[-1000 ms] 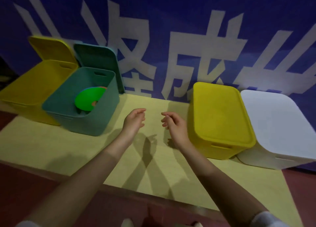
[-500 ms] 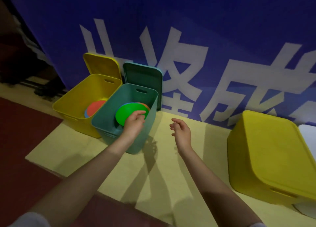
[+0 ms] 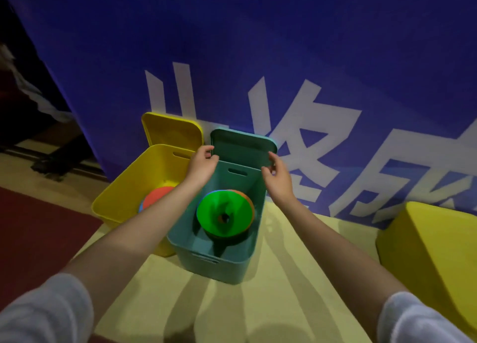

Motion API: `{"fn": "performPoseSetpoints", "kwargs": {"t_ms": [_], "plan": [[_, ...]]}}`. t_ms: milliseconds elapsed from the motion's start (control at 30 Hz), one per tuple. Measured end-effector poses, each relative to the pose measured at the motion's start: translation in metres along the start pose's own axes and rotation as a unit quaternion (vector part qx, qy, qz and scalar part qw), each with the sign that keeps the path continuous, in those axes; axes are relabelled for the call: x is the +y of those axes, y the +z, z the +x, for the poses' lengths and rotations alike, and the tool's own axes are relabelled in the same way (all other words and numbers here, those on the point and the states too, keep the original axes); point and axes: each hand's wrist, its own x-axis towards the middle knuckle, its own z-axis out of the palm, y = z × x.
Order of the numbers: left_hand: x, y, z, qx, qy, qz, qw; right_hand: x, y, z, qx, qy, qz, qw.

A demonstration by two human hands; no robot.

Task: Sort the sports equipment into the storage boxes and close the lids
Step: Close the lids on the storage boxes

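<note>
Both hands at teal lid (image 3: 241,146); banner (image 3: 284,58) characters partly cut off.

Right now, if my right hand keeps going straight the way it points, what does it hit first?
Most likely the teal lid leaning against the banner: your right hand points at its right edge, fingers apparently already there.

Blue banner (image 3: 335,45) behind — yellow mat (image 3: 284,291), dim.

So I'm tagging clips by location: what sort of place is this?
Probably a sports hall: a big blue banner with white lettering, red floor, and green training discs in storage boxes.
</note>
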Motion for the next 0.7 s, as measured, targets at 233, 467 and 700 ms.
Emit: {"fn": "performPoseSetpoints", "kwargs": {"t_ms": [233, 467, 700], "plan": [[-0.004, -0.04, 0.07, -0.056, 0.038, 0.018, 0.998, -0.026, 0.04, 0.05, 0.108, 0.043, -0.099, 0.988], [0.0, -0.039, 0.121, -0.12, 0.087, 0.033, 0.988, -0.021, 0.06, 0.071, 0.113, 0.06, -0.134, 0.983], [-0.021, -0.01, 0.149, -0.121, 0.114, 0.031, 0.986, 0.003, 0.065, 0.099, 0.209, -0.002, -0.189, 0.96]]}}
